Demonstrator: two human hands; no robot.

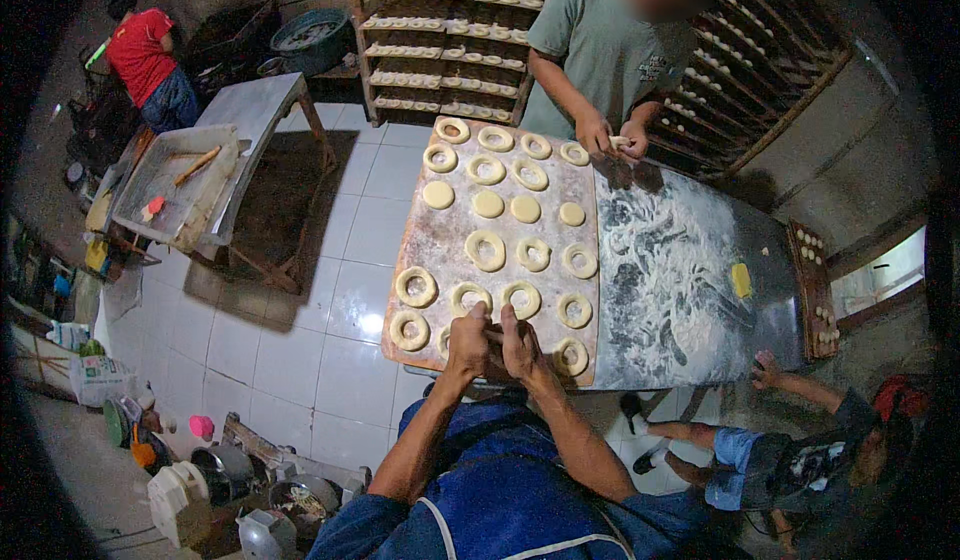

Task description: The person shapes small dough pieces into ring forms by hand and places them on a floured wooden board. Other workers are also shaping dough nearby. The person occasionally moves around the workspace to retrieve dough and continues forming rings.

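My left hand (467,345) and my right hand (521,348) are close together over the near edge of a floured wooden board (440,247). Both look closed, fingers curled inward; whatever they may hold is hidden. Just beyond my left fingertips lies a dough ring (457,293), and another dough ring (534,302) is by my right fingertips. Several more rings lie in rows on the board. Across its middle runs a row of flat dough discs (488,205) without holes.
Right of the board is a flour-dusted metal table (690,260) with a yellow scraper (741,280). Opposite, a person in a green shirt (610,50) handles a piece of dough (621,143). Dough racks (445,45) stand behind. Another person (790,460) is at the lower right.
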